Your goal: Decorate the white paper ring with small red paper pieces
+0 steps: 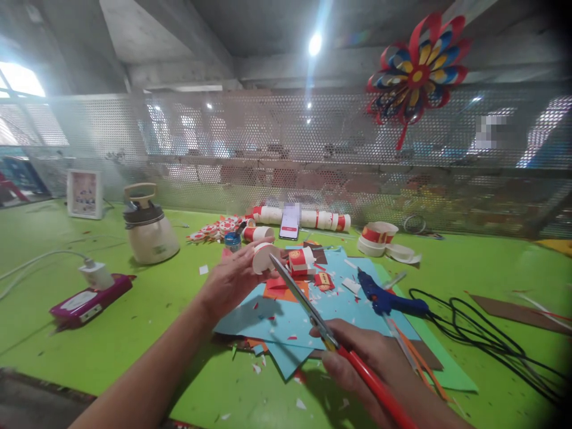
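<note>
My left hand [232, 277] holds a white paper cup piece [263, 258], its round face turned toward me. In my right hand [353, 351] are scissors [308, 307] with red handles; their blades look closed, and the tip points at the edge of the cup piece. Just right of that piece lies a red and white paper cup [301, 261]. Blue paper [286, 317] with scattered scraps is spread beneath both hands. A small red piece [324, 280] and orange paper [286, 290] rest on it.
A blue glue gun [388, 298] with a black cable lies at the right. Behind are a phone [290, 223], a row of joined cups [328, 220] and a blue jar [232, 241]. At the left stand a kettle-like jug [151, 235] and a purple power strip [93, 302].
</note>
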`<state>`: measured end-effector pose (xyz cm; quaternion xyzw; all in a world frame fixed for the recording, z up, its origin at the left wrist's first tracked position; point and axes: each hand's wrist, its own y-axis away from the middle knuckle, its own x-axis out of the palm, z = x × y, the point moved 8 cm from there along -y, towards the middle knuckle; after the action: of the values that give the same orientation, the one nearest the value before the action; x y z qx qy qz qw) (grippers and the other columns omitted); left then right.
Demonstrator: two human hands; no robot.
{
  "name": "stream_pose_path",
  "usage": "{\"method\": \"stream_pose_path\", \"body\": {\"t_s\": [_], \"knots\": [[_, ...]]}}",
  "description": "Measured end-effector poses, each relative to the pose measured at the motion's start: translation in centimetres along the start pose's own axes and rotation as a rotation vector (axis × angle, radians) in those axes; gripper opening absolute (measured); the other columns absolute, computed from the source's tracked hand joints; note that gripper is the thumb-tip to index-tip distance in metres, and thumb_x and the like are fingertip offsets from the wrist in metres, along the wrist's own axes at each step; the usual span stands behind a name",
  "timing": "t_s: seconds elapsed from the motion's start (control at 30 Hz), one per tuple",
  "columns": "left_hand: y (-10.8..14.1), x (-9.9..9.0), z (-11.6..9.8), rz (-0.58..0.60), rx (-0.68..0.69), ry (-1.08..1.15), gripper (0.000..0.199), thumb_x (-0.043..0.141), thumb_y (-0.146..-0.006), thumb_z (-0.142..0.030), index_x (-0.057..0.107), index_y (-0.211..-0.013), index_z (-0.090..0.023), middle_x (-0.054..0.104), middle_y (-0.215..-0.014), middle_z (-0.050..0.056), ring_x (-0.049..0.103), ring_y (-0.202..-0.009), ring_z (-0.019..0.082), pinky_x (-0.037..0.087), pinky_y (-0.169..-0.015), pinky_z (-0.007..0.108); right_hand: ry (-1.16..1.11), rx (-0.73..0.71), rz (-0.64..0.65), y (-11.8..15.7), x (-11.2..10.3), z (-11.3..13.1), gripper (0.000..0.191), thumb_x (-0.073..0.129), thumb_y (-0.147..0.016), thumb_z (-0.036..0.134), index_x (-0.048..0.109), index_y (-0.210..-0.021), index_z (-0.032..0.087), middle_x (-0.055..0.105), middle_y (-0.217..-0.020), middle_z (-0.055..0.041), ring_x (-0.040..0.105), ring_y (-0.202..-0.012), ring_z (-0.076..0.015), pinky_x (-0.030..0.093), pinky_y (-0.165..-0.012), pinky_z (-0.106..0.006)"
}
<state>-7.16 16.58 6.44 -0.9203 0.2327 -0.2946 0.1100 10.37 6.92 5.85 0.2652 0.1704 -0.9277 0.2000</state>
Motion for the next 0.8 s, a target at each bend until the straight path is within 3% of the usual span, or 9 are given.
{"method": "stream_pose_path", "body": {"t_s": [0.17, 0.4, 0.8], "knots": [[0.4, 0.8, 0.0, 0.023, -0.017, -0.068, 0.031, 0.058, -0.092, -0.022, 0.067, -0.122, -0.019, 0.070, -0.121, 0.012, 0.065, -0.106, 0.023, 0.052, -0.089, 0.033, 0.086, 0.009, -0.038, 0.0, -0.1, -0.5, 0.041, 0.049, -0.090, 0.058, 0.065, -0.088, 0.020, 0.053, -0.063, 0.0012, 0.043, -0.056, -0.0132, 0.034, -0.051, -0.024], [0.6, 1.1, -0.2, 0.024, -0.027, -0.108, 0.031, 0.061, -0.090, -0.021, 0.069, -0.120, -0.018, 0.070, -0.122, 0.012, 0.064, -0.109, 0.024, 0.050, -0.092, 0.032, 0.080, 0.039, -0.017, 0.2, -0.1, -0.2, 0.040, 0.048, -0.091, 0.057, 0.064, -0.087, 0.021, 0.060, -0.068, 0.0001, 0.052, -0.061, -0.0152, 0.038, -0.055, -0.025], [0.5, 1.5, -0.2, 0.098, -0.014, -0.128, 0.032, 0.062, -0.090, -0.021, 0.069, -0.120, -0.019, 0.069, -0.123, 0.012, 0.064, -0.112, 0.024, 0.049, -0.097, 0.033, 0.120, 0.091, -0.007, 0.3, 0.1, -0.4, 0.047, 0.046, -0.089, 0.064, 0.061, -0.080, 0.020, 0.051, -0.065, 0.0012, 0.045, -0.060, -0.0145, 0.032, -0.056, -0.025]]}}
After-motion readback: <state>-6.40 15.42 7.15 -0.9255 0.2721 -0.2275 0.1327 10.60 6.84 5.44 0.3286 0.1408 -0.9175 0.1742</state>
